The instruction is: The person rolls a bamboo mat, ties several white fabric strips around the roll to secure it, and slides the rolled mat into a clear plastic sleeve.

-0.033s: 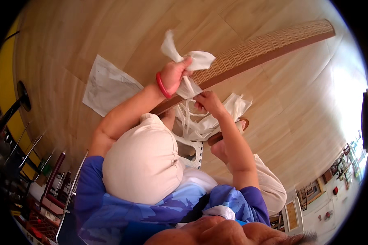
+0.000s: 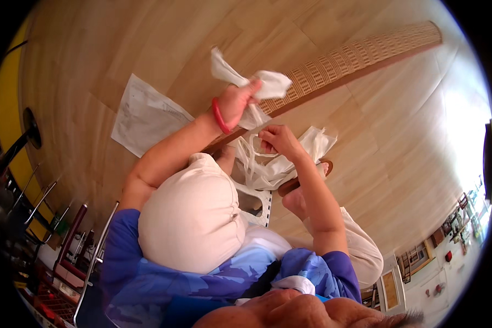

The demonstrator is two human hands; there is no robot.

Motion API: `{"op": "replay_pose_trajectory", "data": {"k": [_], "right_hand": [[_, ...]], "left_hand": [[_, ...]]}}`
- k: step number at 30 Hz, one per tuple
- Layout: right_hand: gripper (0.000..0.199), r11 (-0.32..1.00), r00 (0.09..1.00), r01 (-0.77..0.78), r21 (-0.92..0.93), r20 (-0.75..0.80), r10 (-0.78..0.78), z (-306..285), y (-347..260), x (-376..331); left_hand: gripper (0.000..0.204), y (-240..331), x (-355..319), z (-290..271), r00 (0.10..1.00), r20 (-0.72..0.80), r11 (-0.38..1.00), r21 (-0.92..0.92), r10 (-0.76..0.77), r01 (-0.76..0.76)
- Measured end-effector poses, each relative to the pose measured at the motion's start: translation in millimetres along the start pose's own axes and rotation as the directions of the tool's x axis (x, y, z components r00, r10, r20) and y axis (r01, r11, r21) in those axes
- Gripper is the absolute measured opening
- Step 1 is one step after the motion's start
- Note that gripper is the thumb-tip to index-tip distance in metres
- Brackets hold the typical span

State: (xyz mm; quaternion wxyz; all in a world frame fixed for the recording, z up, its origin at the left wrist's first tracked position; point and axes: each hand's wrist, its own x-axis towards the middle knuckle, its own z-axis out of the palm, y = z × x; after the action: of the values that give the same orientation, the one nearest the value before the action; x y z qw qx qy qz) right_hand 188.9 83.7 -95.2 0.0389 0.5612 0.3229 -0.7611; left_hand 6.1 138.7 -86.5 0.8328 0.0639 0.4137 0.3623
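Observation:
My left hand [image 2: 239, 104], with a red bracelet at the wrist, is closed round a crumpled white cloth strip [image 2: 272, 86]. One end stands up to the left, another spreads to the right, and a lower end hangs below the fist. Below and to the right, my right hand [image 2: 280, 141] has its fingers curled together; what they pinch, if anything, is hidden. Close by it, a white fabric bag [image 2: 270, 174] with looped handles lies between my feet. Behind the left hand runs a long woven tan panel [image 2: 339, 64] with a brown edge.
A flat white sheet [image 2: 146, 116] lies on the wood-look floor [image 2: 120, 38] at left. A white plastic stool [image 2: 257, 205] stands between my legs. Metal-framed furniture [image 2: 76, 246] fills the lower left; a yellow strip [image 2: 8, 98] borders the far left.
The left hand and its cloth shift slightly. The cloth's lower end rises away from the right hand's fingers, leaving a gap. The right hand barely moves.

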Motion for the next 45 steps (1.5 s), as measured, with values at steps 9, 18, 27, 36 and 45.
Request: {"op": "replay_pose_trajectory", "data": {"k": [9,18,27,36,45], "right_hand": [[0.035,0.625,0.56,0.556,-0.549,-0.308,-0.769,-17,-116,-29],[0.022,0.831,0.897,0.369,-0.416,-0.072,-0.435,-29,-99,-6],[0.022,0.796,0.92,0.313,0.518,0.041,-0.389,-16,-100,4],[0.029,0.788,0.824,0.557,-0.263,0.059,-0.563,-8,-100,1],[0.024,0.75,0.753,0.646,0.139,-0.277,-0.597,-7,-99,61]], "left_hand": [[0.033,19,8,-7,0.985,0.046,0.783,0.601,0.164,-0.158],[0.032,61,11,-5,0.939,0.329,0.089,0.937,0.096,-0.337],[0.055,98,45,7,0.962,0.121,-0.029,0.991,-0.245,-0.132],[0.018,87,35,-29,0.913,0.267,0.767,0.637,-0.309,0.073],[0.015,83,31,-36,0.887,0.427,0.26,0.849,0.175,-0.46]]}}
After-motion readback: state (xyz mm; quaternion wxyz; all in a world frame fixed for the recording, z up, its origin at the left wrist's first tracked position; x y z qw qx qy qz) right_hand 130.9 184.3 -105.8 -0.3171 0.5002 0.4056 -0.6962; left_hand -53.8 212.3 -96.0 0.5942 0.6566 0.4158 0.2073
